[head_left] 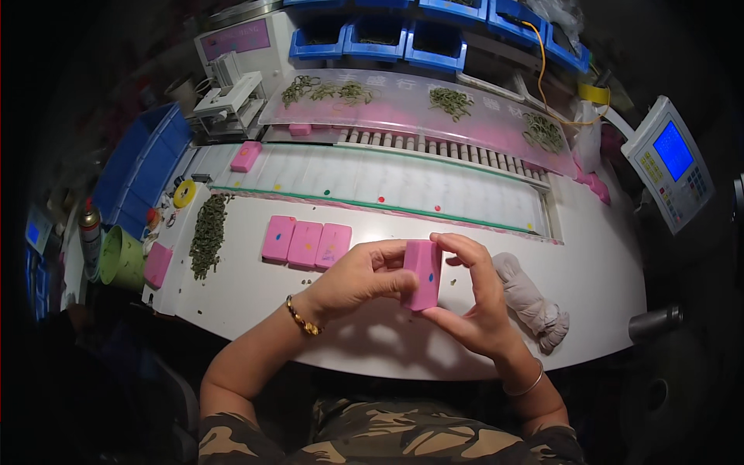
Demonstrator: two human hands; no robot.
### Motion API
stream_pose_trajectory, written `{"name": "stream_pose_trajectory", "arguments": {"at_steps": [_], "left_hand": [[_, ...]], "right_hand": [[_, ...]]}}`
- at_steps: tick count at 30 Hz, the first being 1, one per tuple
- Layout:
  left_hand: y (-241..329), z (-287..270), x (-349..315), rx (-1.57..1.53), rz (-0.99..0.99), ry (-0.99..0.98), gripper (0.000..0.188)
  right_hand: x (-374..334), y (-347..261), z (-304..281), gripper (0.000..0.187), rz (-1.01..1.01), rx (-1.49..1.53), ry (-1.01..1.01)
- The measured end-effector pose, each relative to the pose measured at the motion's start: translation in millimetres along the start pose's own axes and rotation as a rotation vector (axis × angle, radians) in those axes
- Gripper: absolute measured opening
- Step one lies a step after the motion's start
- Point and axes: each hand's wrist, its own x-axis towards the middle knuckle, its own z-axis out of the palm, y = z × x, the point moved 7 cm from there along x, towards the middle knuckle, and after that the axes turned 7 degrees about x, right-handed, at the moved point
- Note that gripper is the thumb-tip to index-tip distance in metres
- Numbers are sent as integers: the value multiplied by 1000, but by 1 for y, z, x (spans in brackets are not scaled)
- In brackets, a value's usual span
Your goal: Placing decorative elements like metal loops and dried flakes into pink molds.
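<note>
A pink rubber mold (418, 287), a rectangular block with a blue dot on its side, is held upright above the white table. My left hand (353, 279) pinches its left side, thumb across the front. The thumb and fingers of my right hand (480, 306) grip it at the bottom and top from the right. Left of my hands, three similar pink blocks lie side by side on the table: a left one (279, 237), a middle one (304, 245) and a right one (334, 246), each with small coloured marks.
A pile of small dark green pieces (209, 232) lies at the left. Behind runs a pale conveyor belt (310, 174) carrying a pink block (246, 156). A rolled grey cloth (531, 302) rests at the right. A clear shelf (403, 108) holds green clusters; a control panel (670, 163) stands far right.
</note>
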Motion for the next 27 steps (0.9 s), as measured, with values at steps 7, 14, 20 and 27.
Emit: {"name": "stream_pose_trajectory", "arguments": {"at_steps": [7, 14, 20, 27], "left_hand": [[19, 21, -1, 564, 296, 123, 80], [25, 14, -10, 638, 283, 56, 76], [12, 11, -11, 248, 539, 367, 57], [-3, 33, 5, -222, 377, 237, 50]], "right_hand": [[-16, 4, 8, 62, 135, 54, 0], [-12, -1, -5, 45, 12, 139, -119], [-30, 45, -3, 34, 497, 972, 387], [-21, 36, -7, 30, 430, 770, 202]]}}
